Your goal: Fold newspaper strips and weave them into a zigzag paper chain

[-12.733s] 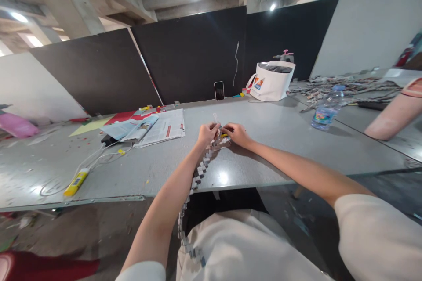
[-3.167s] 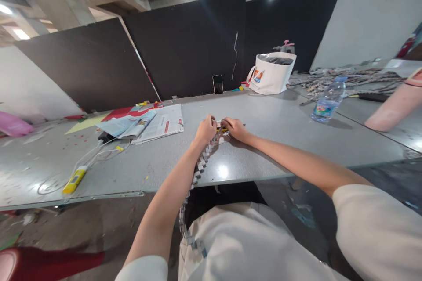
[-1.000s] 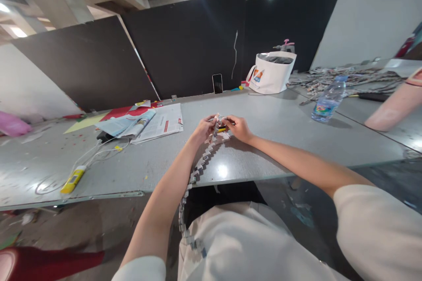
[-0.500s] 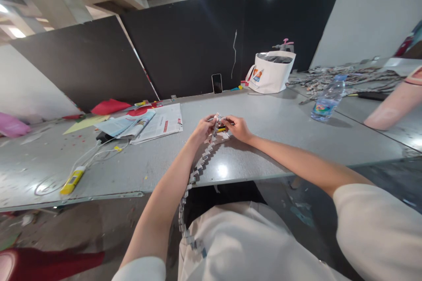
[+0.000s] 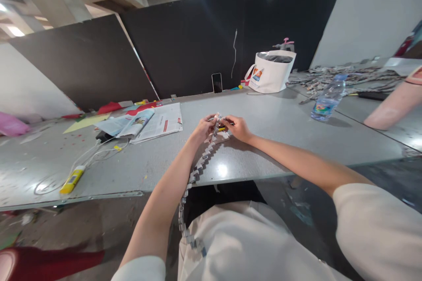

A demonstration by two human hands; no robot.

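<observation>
The left hand (image 5: 203,129) was clamped on the upper end of the zigzag chain of folded grey-and-white paper (image 5: 198,170), which ran down past the left forearm, over the counter (image 5: 263,118) edge and onto the lap. The right hand (image 5: 239,128) had its fingertips bent in at that same end, but whether they were closed on the chain or on a loose piece could not be told. The 2 hands seemed to be working the end fold, and folds that small appeared to call for a light fingertip pinch. A small yellow object (image 5: 221,129) lay between the hands.

Left of the left hand were printed newspaper sheets (image 5: 163,124) with a red block, their text too small to read, and a yellow-and-white glue stick (image 5: 71,181) with a dark-marked label. Beyond the right hand, the white bag (image 5: 272,74) had an orange-and-blue logo over illegible letters, and the clear plastic bottle (image 5: 325,103) had a multicoloured label, its brand unreadable
</observation>
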